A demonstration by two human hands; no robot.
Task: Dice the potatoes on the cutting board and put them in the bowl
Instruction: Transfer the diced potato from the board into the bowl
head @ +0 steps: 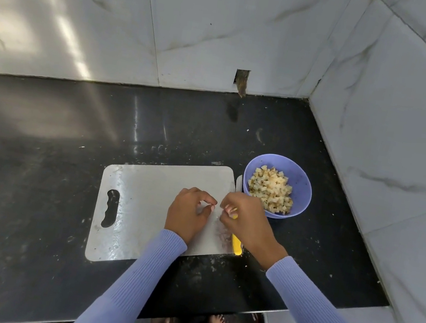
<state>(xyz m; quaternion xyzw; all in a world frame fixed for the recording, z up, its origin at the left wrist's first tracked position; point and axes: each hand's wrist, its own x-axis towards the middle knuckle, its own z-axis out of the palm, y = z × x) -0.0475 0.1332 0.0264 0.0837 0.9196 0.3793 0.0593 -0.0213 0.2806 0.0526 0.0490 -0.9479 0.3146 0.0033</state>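
Here, with the yellow-handled knife point(236, 243) gripped by the right hand point(245, 223) and the left hand point(189, 213) pinching nothing discernible, fingers could be nicked, or the nearby lilac plastic bowl point(299, 185) of diced potatoes point(270, 189) knocked.

Just one head-worn wide-angle view, looking forward and steeply down at the dark surface point(37, 160), fairly close, walls filling the upper frame.

A home kitchen, by all signs. Black stone counter point(51, 162) under the hands, running into a corner of glossy marble-look wall tiles point(200, 26) beyond and to the right of them. Steel cutting board point(144, 192) beneath both hands; lilac bowl point(301, 184) of diced potato point(270, 189) just beyond the right one.
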